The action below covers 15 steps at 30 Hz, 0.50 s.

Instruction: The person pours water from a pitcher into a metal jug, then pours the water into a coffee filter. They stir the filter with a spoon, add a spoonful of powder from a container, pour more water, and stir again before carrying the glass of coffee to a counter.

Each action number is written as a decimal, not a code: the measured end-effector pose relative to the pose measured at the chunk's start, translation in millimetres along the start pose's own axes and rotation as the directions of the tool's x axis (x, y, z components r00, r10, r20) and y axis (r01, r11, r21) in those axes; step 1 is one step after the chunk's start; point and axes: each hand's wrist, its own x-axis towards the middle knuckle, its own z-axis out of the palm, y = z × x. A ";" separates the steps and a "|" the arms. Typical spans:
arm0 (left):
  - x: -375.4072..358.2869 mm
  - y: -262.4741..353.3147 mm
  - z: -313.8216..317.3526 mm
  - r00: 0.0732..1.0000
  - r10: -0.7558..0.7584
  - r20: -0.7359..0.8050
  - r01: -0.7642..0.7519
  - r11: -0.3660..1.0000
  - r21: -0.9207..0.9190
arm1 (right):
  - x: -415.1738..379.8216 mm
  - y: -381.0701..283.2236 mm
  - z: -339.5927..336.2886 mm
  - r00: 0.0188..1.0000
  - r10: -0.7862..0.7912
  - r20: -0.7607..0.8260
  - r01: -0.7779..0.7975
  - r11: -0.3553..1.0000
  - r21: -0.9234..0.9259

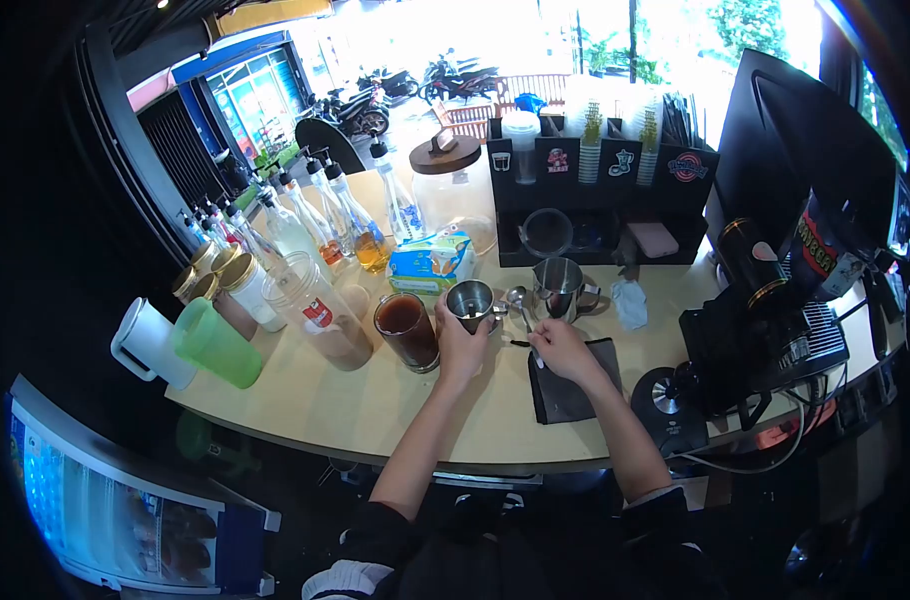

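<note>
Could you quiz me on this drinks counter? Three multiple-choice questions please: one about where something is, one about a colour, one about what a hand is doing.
1. Where is the glass of brown drink?
A. just left of the small steel cup
B. on the dark cloth
C. behind the black organiser

2. What colour is the jug beside the white jug?
A. red
B. green
C. blue

3. What is the left hand doing?
A. lying flat on the counter
B. gripping a bottle
C. holding the small steel cup

Answers: 1 A, the glass stands beside the cup; 2 B, it is plainly green; 3 C, the hand wraps the cup.
</note>
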 end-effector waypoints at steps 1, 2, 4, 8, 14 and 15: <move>0.1 1.5 -1.2 0.998 -0.057 0.034 0.058 0.998 -0.027 | -0.1 1.8 0.5 1.000 0.001 0.001 -0.001 1.000 0.001; 0.1 1.7 -1.9 0.998 -0.057 0.033 0.058 0.998 -0.026 | -1.0 0.1 0.2 1.000 0.000 0.007 0.000 0.999 -0.036; 0.1 2.4 -3.1 0.996 -0.068 0.061 0.070 0.997 -0.032 | -1.6 -1.3 1.6 1.000 -0.002 0.015 0.003 0.997 -0.075; -3.7 -4.4 -0.4 1.000 0.020 0.015 -0.021 0.999 0.047 | -3.6 0.4 6.6 1.000 0.015 -0.007 -0.016 0.992 -0.122; -21.4 14.7 -22.2 0.995 0.060 0.084 -0.056 0.997 -0.045 | -6.0 -3.6 7.6 1.000 0.007 -0.014 -0.008 0.994 -0.107; -26.6 20.3 -28.4 0.988 0.114 0.106 -0.113 0.994 -0.015 | -7.4 -8.5 6.5 0.998 0.055 0.017 -0.054 0.997 -0.051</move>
